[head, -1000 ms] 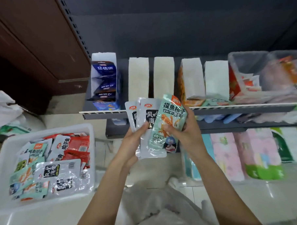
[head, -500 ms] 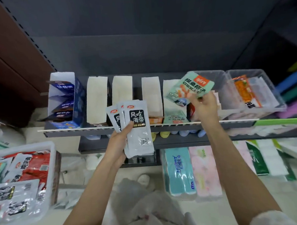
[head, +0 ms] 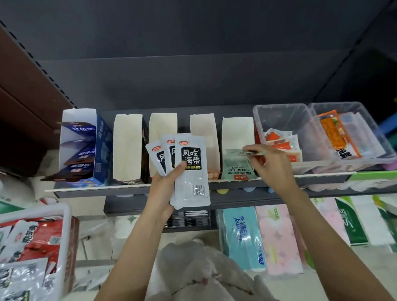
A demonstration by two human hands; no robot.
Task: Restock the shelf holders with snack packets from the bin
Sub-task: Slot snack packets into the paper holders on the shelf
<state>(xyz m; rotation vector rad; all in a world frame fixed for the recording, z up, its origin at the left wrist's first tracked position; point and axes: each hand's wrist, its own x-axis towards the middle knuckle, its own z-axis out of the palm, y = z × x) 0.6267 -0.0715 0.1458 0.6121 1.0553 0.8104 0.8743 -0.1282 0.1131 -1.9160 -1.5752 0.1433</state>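
Left hand (head: 165, 192) is gripping a fan of three white snack packets (head: 189, 173) with black labels, thumb pressing across the front one, holding them upright in front of the shelf edge (head: 99, 188).

Right hand (head: 273, 167) is reaching over the shelf edge to the rightmost white holder (head: 237, 131); its fingers are curling round the top edge of a green packet (head: 238, 165), which is sitting in that holder's near end, label upside down. Exact pinch is partly blurred.

Three more white holders (head: 128, 149) are standing to the left, beside a blue carton (head: 83, 148) of dark blue packets at the far left of the shelf.

Two clear tubs (head: 282, 114) are sitting at the right of the shelf, holding orange and red packets.

The white bin (head: 62, 236), lower left, is holding red and white packets.

Tissue packs (head: 242, 237) are lying on the level below the shelf.
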